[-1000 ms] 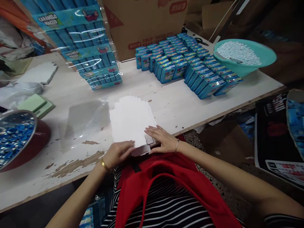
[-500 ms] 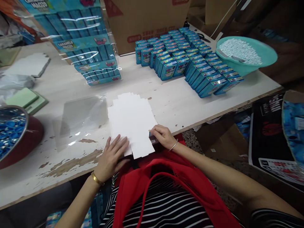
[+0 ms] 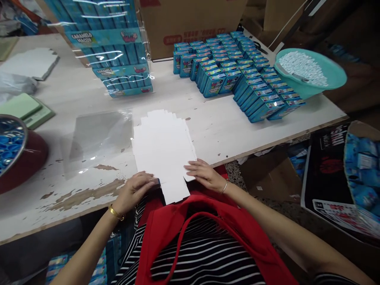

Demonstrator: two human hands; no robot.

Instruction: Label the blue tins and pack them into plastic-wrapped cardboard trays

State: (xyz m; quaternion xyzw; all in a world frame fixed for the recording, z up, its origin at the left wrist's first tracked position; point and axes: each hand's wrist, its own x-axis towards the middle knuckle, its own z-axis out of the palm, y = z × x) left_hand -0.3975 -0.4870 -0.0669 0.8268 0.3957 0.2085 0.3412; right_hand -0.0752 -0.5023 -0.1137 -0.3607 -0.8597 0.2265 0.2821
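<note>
A stack of flat white cardboard box blanks [image 3: 162, 144] lies at the table's front edge, one long flap reaching over it towards me. At its lower left corner my left hand [image 3: 136, 190] pinches a side flap, and a bit of blue printed underside shows by the fingertips. My right hand [image 3: 204, 175] rests with stretched fingers on the lower right flap. Left of the blanks lies a clear plastic sheet [image 3: 99, 132].
Rows of blue candy boxes [image 3: 213, 85] stand behind, beside a turquoise basin [image 3: 335, 75] of white pieces. Wrapped display boxes [image 3: 124, 73] are stacked at back left. A red pot [image 3: 34, 152] of blue-wrapped pieces and a green scale [image 3: 38, 113] stand left.
My left hand has gone from lying flat on the blanks to pinching the left flap. My right hand has let go of its pinch and now lies flat on the right flap.
</note>
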